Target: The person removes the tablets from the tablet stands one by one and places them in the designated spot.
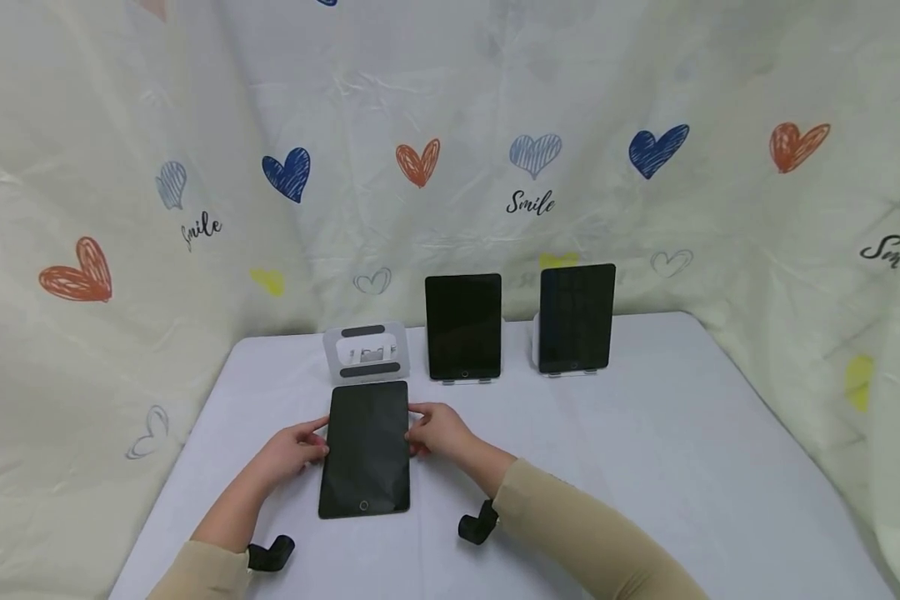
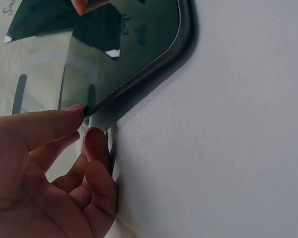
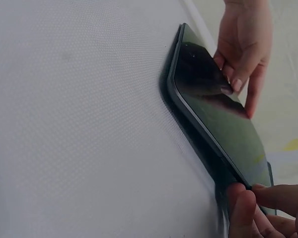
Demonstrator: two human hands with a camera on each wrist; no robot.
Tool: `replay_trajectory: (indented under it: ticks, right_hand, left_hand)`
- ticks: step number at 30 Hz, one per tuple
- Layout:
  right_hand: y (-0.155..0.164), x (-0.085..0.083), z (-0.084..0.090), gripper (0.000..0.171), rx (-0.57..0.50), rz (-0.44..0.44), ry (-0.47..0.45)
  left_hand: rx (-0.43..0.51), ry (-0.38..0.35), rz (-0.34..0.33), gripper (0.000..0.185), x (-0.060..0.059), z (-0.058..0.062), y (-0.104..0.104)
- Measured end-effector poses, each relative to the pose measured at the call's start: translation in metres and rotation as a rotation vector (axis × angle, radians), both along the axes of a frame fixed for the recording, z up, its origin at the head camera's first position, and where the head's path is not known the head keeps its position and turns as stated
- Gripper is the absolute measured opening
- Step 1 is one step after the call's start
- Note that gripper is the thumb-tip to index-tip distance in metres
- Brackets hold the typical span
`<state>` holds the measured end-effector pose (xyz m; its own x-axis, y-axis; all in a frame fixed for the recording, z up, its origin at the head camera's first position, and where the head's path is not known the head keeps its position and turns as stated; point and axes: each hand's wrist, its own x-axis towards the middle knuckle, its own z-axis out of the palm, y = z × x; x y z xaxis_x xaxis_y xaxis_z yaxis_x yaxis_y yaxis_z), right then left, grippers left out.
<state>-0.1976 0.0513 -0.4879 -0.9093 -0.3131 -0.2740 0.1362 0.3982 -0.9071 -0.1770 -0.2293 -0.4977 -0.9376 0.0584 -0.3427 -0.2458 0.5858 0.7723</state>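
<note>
A black tablet (image 1: 366, 450) with a round home button is held between both hands, its screen facing up. My left hand (image 1: 292, 450) pinches its left edge, and my right hand (image 1: 438, 432) pinches the right edge. In the right wrist view the tablet (image 3: 208, 109) is tilted, with a shadow below its near edge. The left wrist view shows the left thumb and fingers (image 2: 97, 144) at the tablet's rim. Just beyond the tablet stands a silver stand (image 1: 371, 387) with dark pads and nothing on it.
Two more black tablets, one in the middle (image 1: 463, 327) and one to the right (image 1: 576, 318), stand upright on holders along the back of the white table (image 1: 645, 467). Behind them hangs a pale curtain (image 1: 465, 92) printed with hearts. Black wrist devices (image 1: 478, 523) jut out near the sleeves.
</note>
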Motion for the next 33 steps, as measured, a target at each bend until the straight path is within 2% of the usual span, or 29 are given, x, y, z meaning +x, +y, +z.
replay_trajectory:
  ticks: [4,12,16,19,23,28,33]
  right_hand:
    - [0.0,0.001,-0.002,0.055,0.0,0.005,-0.017]
    - [-0.006,0.0,-0.004,0.057,0.036,-0.012,-0.065]
    - [-0.008,0.0,-0.002,0.056,0.088,-0.013,-0.077]
    - [-0.01,0.001,-0.001,0.055,0.128,-0.011,-0.079]
    - [-0.012,0.002,-0.001,0.054,0.178,-0.002,-0.094]
    - [-0.014,0.001,0.001,0.054,0.196,-0.015,-0.11]
    - [-0.014,-0.002,0.004,0.053,0.224,-0.013,-0.085]
  left_hand:
    - [0.014,-0.007,-0.041,0.059,0.0,0.0,-0.002]
    - [0.057,0.048,-0.14,0.058,0.001,-0.006,-0.016]
    - [0.062,0.05,-0.135,0.057,0.002,-0.008,-0.017]
    - [0.043,0.044,-0.111,0.056,0.004,-0.008,-0.015]
    - [0.004,0.034,-0.118,0.055,0.004,-0.007,-0.012]
    - [-0.004,0.042,-0.138,0.055,0.002,-0.006,-0.011]
    - [-0.001,0.036,-0.131,0.055,-0.002,-0.005,-0.009]
